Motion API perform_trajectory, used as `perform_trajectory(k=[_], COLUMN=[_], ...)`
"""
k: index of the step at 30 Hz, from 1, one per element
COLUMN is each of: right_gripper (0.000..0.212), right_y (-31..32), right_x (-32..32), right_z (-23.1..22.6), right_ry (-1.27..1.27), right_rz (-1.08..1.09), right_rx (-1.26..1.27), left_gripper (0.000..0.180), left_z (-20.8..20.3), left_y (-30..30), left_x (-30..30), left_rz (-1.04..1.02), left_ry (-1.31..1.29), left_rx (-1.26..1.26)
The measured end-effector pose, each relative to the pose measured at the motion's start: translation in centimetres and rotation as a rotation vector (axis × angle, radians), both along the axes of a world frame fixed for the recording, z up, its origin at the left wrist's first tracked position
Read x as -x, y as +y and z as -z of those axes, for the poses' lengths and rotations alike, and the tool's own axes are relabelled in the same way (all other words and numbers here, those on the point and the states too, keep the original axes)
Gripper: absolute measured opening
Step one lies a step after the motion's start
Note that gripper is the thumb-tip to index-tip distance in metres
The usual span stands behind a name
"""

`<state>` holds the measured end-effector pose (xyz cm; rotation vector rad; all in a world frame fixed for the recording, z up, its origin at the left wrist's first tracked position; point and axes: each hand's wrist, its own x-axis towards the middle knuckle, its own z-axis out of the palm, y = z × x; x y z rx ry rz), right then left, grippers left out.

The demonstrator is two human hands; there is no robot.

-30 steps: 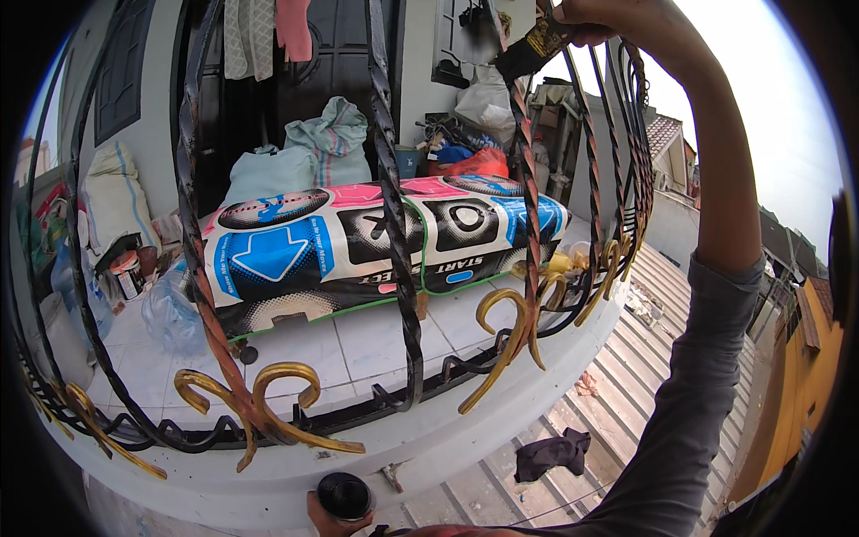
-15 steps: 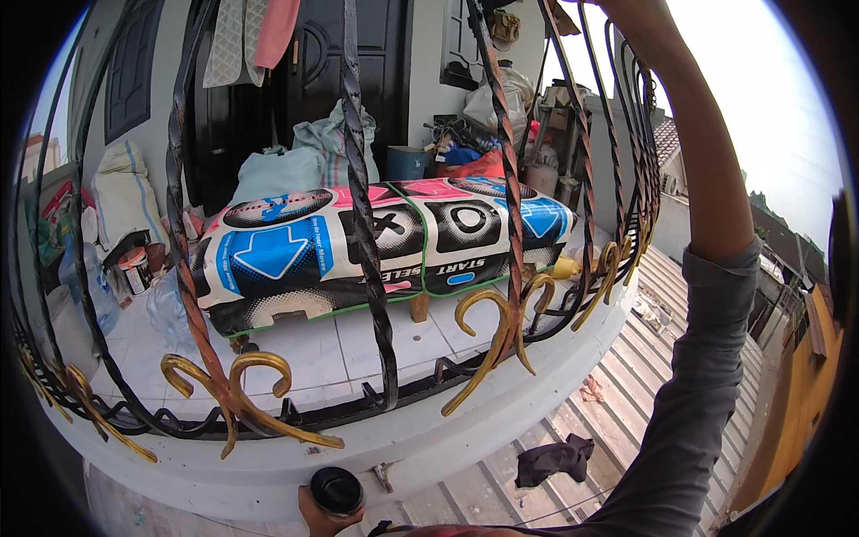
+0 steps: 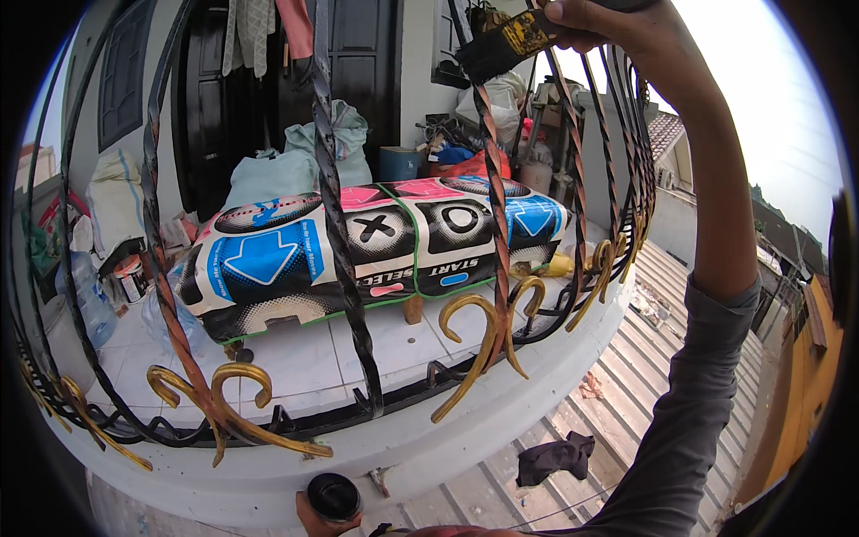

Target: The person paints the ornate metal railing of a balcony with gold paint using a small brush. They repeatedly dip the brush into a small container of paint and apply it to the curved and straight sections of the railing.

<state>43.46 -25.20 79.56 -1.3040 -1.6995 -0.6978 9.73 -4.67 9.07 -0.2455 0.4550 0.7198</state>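
Note:
My right hand (image 3: 613,25) is raised at the top right, its fingers closed round the handle of a paintbrush (image 3: 510,43). The brush points left, and its black bristles meet the upper part of a twisted iron bar (image 3: 495,188) of the railing. Black coats this bar's top, while reddish brown shows lower down. At the bottom centre my left hand (image 3: 313,519) is wrapped round a small round container (image 3: 334,497) with black paint inside. It is held below the white balcony ledge (image 3: 429,447). Gold scrolls (image 3: 488,327) decorate the foot of the railing.
Behind the bars lies a long bench-like thing covered with a printed mat (image 3: 367,251). Sacks (image 3: 273,179) and a blue bucket (image 3: 403,164) stand near the dark door. Below right is a corrugated roof (image 3: 617,376) with a dark cloth (image 3: 555,458) on it.
My right hand has come down and left into fuller view, bringing the paintbrush against the bar. The view has shifted slightly. My left hand still holds the paint container low down.

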Motion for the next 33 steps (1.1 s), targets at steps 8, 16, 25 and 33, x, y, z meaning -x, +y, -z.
perform_trajectory(k=[8,16,25,33], right_gripper=[0.013,0.012,0.016,0.018], right_y=[-0.1,-0.1,-0.2,-0.5], right_x=[-0.6,-1.0,-4.3,-5.9], right_z=[0.7,2.8,4.0,5.4], right_ry=[0.055,0.123,0.217,0.286], right_rz=[0.056,0.015,-0.073,-0.12], right_rx=[0.056,-0.086,-0.236,-0.345], left_gripper=[0.074,0.075,0.075,0.069], left_z=[0.2,-0.1,-0.8,4.4], left_y=[0.1,-0.4,-0.4,2.2], left_x=[0.2,0.2,-0.7,1.6], left_rz=[-0.01,-0.016,-0.033,-0.12], left_ry=[-0.072,-0.154,0.408,0.535], left_rx=[0.083,0.081,-0.11,-0.729])
